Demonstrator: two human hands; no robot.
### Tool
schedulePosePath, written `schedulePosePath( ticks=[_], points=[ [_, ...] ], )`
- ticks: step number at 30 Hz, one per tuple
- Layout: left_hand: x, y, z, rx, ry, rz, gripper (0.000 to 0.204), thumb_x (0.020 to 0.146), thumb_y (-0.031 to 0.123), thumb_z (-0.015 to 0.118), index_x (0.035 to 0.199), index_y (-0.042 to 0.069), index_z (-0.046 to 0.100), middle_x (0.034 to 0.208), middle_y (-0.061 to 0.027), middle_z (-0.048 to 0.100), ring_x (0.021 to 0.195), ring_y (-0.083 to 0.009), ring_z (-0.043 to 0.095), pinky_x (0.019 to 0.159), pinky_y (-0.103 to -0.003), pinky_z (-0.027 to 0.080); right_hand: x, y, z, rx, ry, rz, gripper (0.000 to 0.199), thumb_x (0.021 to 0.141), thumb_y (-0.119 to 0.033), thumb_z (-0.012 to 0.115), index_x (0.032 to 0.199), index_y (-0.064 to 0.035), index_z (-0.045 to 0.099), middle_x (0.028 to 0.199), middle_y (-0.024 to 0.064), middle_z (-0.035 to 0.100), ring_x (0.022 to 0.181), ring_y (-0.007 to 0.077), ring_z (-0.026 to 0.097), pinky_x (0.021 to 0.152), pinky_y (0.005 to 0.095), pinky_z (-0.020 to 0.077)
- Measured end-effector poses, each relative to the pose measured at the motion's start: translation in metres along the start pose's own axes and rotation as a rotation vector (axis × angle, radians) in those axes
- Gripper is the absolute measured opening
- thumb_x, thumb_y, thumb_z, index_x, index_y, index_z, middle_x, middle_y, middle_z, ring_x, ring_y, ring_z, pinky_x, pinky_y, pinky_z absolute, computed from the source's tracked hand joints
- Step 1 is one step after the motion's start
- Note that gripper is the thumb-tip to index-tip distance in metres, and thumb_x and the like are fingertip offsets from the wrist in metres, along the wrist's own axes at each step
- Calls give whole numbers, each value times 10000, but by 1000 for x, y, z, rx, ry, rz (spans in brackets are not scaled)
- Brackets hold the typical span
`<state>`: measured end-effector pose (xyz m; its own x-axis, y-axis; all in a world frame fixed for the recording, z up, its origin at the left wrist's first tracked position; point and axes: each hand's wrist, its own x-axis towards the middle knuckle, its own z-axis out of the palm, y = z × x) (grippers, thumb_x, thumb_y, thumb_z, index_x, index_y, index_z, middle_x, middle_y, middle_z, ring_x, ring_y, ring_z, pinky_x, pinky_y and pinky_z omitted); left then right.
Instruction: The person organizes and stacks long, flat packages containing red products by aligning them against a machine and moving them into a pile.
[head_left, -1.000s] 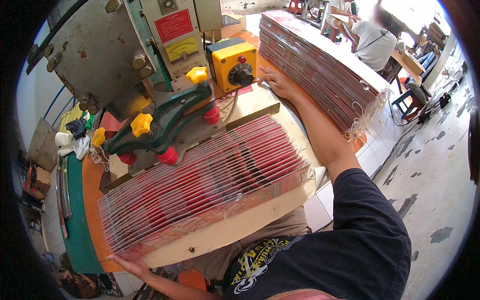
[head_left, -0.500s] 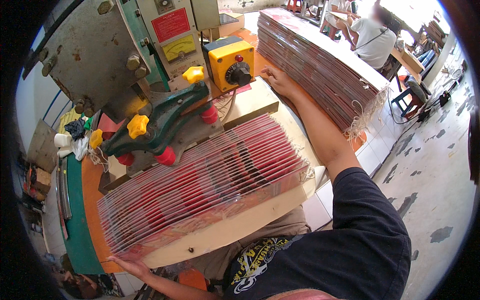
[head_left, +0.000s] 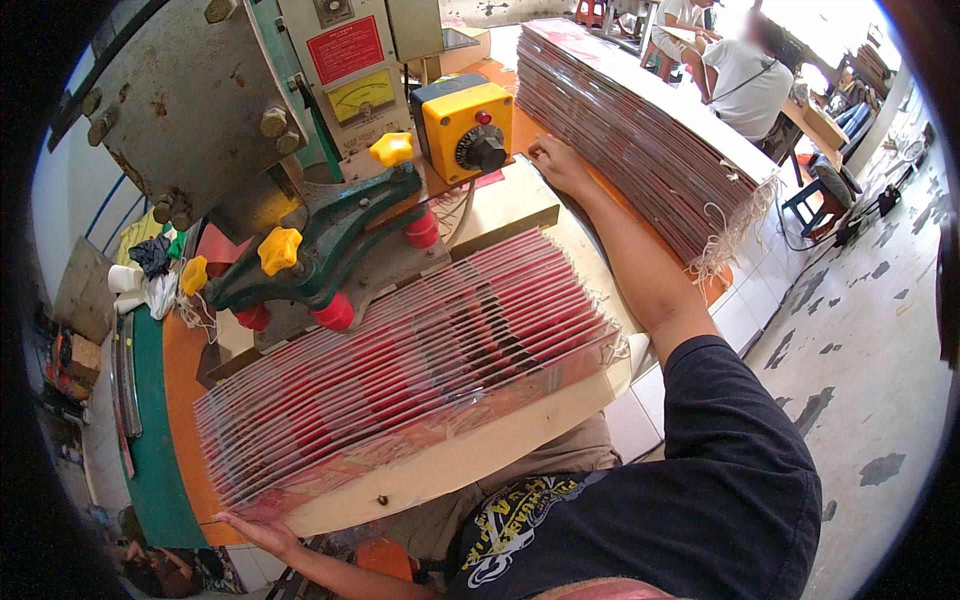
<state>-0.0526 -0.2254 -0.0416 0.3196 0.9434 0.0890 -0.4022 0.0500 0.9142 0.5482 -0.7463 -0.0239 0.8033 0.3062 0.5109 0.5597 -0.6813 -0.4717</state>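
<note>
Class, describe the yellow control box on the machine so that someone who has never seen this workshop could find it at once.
Start at the big grey metal machine at the top left. To its right, past the red label and the dial gauge, stands the yellow box, near the right hand. Unlike the yellow star-shaped knobs nearby, it is square, with a black rotary knob and a small red button.

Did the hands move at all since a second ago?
Hardly. The right hand slid a little nearer the yellow box, still on the wooden block. The left hand stayed at the lower corner of the fanned red sheets. Nothing was picked up or let go, and the press looks unchanged.
</note>
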Motion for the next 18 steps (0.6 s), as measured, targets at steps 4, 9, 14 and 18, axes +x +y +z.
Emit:
schedulePosePath(
  ticks=[4, 9, 14, 18],
  points=[
    [-12, 7, 26, 36, 63, 4, 849, 956, 670, 433, 1487, 15, 336, 1488, -159, 408, 1339, -299, 427, 1119, -443, 354, 2, 13, 0, 175, 87, 47, 194, 843, -59, 481, 893, 36, 643, 971, 237, 662, 903, 386, 637, 826, 464, 494],
    [-14, 12, 27, 7, 41, -7, 850, 985, 633, 403, 1524, -1, 236, 1550, -163, 309, 1409, -285, 330, 1172, -423, 277, -2, -4, -3, 79, 26, 158, 244, 931, -63, 454, 1063, 50, 626, 1016, 219, 678, 1008, 328, 677, 885, 399, 515],
    [-6, 5, 15, 3, 30, -13, 838, 974, 652, 404, 1512, 20, 285, 1527, -158, 351, 1368, -291, 385, 1134, -427, 325, -2, -1, -4, 45, 51, 93, 276, 935, -69, 447, 1103, 42, 635, 1095, 220, 667, 1080, 333, 650, 925, 407, 498],
    [-8, 8, 17, -32, 18, -43, 819, 1013, 596, 371, 1535, -13, 206, 1572, -158, 275, 1439, -277, 289, 1200, -406, 229, -3, 0, -2, 22, 35, 34, 286, 925, -82, 467, 1112, 34, 649, 1129, 216, 663, 1112, 348, 623, 968, 425, 472]
  ],
)
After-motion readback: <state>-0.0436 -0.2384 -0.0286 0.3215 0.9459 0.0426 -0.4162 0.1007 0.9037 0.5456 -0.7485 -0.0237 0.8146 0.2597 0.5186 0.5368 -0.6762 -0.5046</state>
